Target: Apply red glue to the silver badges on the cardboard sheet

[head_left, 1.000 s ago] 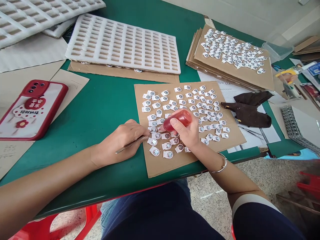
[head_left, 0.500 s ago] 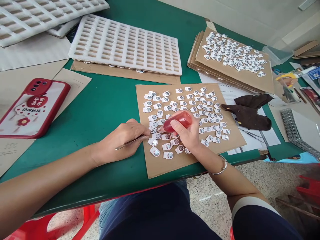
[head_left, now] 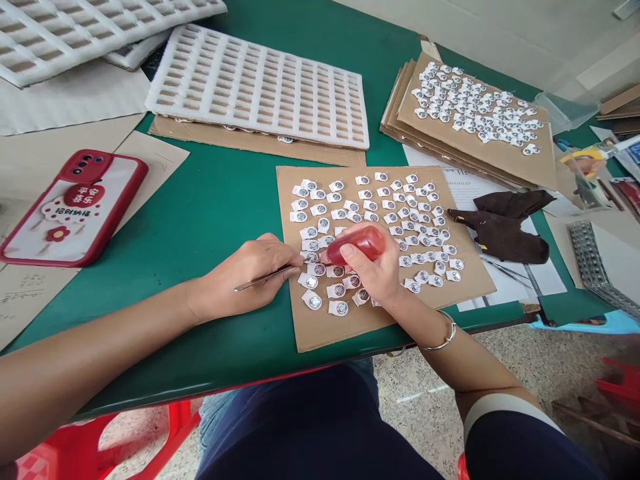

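Observation:
A brown cardboard sheet (head_left: 320,333) lies on the green table, with many small white tags bearing round silvery pieces in loose rows. My left hand (head_left: 255,277) is at the sheet's left edge, fingers closed on thin metal tweezers (head_left: 257,281) whose back end sticks out to the left. My right hand (head_left: 377,267) is wrapped round a red squeeze bottle (head_left: 356,245) above the sheet. The bottle's nozzle points left, at a tag (head_left: 311,257) beside my left fingertips. Whether the nozzle touches it I cannot tell.
A white foam grid (head_left: 260,87) lies on cardboard behind. At the back right is a cardboard stack (head_left: 410,113) with more tags. A red-cased phone (head_left: 75,207) lies left; dark brown cloth (head_left: 510,230) and a clear plastic box (head_left: 565,110) are right.
The whole view has shifted slightly, with the table things appearing a little further right. Both hands keep their holds and stay near the same tag.

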### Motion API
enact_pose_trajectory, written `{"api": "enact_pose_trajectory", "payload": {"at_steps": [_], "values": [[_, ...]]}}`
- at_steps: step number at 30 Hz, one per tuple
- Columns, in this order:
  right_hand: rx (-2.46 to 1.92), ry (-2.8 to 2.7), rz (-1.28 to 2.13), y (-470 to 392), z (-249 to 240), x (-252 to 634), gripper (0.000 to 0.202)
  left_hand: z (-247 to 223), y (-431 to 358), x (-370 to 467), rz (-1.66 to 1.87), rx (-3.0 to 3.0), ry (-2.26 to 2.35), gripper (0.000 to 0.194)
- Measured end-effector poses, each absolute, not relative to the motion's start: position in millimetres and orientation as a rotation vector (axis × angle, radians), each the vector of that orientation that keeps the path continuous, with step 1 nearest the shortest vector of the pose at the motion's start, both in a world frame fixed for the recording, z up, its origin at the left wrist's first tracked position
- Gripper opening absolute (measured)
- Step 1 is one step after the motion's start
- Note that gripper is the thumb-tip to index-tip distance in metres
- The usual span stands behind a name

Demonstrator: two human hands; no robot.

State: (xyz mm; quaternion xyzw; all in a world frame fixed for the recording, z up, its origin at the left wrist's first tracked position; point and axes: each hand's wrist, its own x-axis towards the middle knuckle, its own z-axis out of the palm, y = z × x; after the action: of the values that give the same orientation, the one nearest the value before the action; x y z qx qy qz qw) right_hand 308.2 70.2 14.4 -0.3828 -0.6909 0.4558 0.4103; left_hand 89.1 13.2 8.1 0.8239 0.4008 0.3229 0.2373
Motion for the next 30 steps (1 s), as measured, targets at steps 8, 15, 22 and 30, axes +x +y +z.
{"api": "enact_pose_trajectory", "payload": {"at_steps": [8,15,22,30], "values": [[-0.936,-1.752,1.143,69.6,10.1,308.1,0.022,6.0,14.0,89.6,0.840,2.217,1.148,0.012],[-0.938,-1.776,1.133,68.9,9.8,309.2,0.021,7.5,13.5,88.0,0.816,2.147,1.217,0.012],[-0.962,-1.825,1.112,68.8,12.3,309.2,0.020,8.6,14.5,87.7,0.822,2.146,1.203,0.010],[-0.941,-1.834,1.095,68.8,12.2,308.7,0.021,9.4,14.6,88.0,0.815,2.134,1.196,0.011]]}}
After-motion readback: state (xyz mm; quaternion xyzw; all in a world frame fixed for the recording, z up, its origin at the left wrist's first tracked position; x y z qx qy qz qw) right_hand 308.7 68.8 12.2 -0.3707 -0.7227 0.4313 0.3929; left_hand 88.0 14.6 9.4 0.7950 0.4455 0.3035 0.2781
